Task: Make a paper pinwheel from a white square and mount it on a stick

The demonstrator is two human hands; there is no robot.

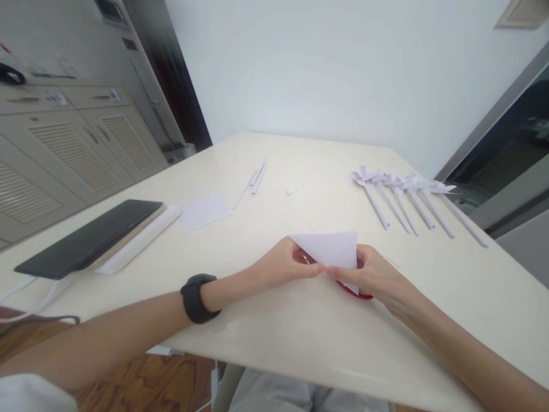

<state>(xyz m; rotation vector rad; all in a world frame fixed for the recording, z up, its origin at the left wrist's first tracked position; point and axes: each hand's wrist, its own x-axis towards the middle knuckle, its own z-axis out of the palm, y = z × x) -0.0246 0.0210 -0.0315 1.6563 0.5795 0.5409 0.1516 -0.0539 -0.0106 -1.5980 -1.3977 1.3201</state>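
Observation:
A folded sheet of white paper (332,247) is held up between both hands near the front of the table. My left hand (286,262), with a black band on the wrist, pinches its lower left edge. From the other side, my right hand (377,276) grips the paper, its thumb in front and its fingers mostly hidden behind. Red-handled scissors (357,292) show partly below the paper and by the right hand. A bit of metal is visible by my left fingers. Whether the scissors lie on the table or touch a hand, I cannot tell.
Several paper pinwheels (398,183) on rolled sticks lie at the right. Farther back are rolled paper sticks (257,177), a paper sheet (206,212) and small scraps (295,189). A dark flat device (92,234) with cables occupies the left side of the white table (266,326).

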